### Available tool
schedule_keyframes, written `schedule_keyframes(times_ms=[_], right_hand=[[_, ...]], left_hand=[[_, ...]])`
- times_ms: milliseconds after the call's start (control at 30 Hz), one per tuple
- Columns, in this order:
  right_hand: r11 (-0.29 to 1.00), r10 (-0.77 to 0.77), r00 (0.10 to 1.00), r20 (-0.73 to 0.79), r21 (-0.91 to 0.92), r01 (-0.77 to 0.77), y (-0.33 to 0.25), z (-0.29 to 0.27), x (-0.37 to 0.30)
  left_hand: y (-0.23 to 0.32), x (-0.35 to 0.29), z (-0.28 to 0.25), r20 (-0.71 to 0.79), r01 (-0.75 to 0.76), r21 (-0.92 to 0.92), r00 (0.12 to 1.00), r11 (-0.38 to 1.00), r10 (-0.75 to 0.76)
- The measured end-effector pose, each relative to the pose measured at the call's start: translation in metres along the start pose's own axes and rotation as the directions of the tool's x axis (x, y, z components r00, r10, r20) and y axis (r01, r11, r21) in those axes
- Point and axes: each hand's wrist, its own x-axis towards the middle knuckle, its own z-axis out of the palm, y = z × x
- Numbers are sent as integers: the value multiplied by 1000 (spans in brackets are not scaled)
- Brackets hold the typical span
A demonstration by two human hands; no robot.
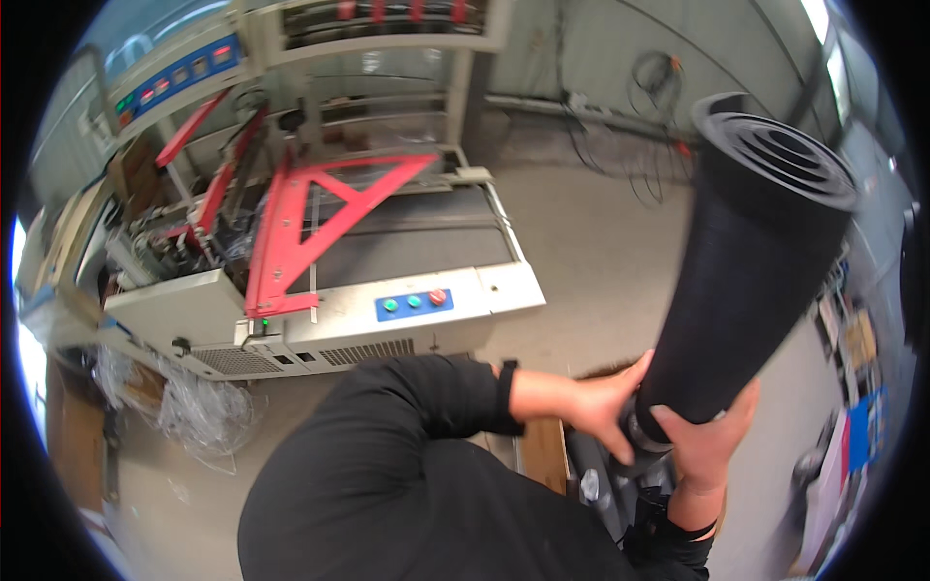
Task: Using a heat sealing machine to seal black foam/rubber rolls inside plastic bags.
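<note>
A large black rolled-up mat (pixel 746 281) stands tilted on my right side, its spiral end facing up and away. My right hand (pixel 707 441) grips its lower end, thumb across the near side and fingers around the right. Against the left of that same lower end is my left hand (pixel 603 407), its fingers partly hidden behind the roll. Just beneath my hands, more dark rolls (pixel 596 484) sit in an open cardboard box (pixel 542 455). My sleeve and the mat cover part of the box.
A packaging machine (pixel 387 310) with a red triangular arm (pixel 334 218) and a blue button panel (pixel 415 304) stands to the left. Crumpled clear plastic film (pixel 199 402) lies on the floor under it. Cables (pixel 659 87) hang at the far wall. Shelving with goods (pixel 852 339) is at right.
</note>
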Motion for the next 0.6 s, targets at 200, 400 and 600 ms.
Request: schedule_keyframes(times_ms=[200, 400, 600], right_hand=[[961, -278, 852, 443, 125, 248, -32, 120, 54], [986, -130, 940, 317, 142, 89, 10, 226, 46], [925, -193, 895, 402, 380, 29, 28, 282, 115]], left_hand=[[40, -53, -130, -394, 202, -471, 823, 859, -410], [37, -71, -193, -490, 133, -569, 738, 811, -464], [2, -53, -247, -445, 145, -621, 743, 770, -499]])
